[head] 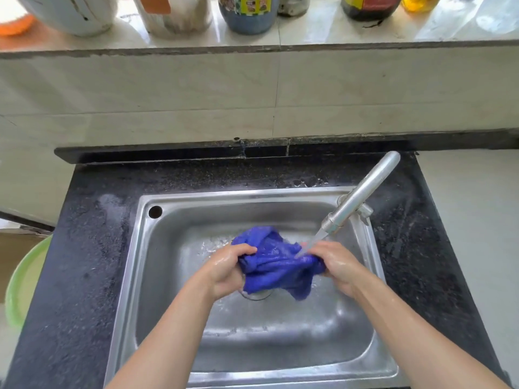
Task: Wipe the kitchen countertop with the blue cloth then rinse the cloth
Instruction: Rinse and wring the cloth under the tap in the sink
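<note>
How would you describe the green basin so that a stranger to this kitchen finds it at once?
Start at the steel sink sunk in the speckled countertop. Follow the countertop to its left edge; just past it, at the picture's left border, lies the green basin, only partly in view. It is the only pale green, round-rimmed thing there.

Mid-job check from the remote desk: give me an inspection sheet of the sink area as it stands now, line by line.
Surface: black speckled countertop, looks damp beside the steel sink.
Job's things: blue cloth, bunched above the basin; the faucet runs water onto it.
Clutter: jars and bottles on the ledge; green basin at the left edge.
Grippers: left hand and right hand each grip an end of the cloth; both look wet.
Cables: nothing seen.
Surroundings: pale tiled wall behind the counter.
</note>
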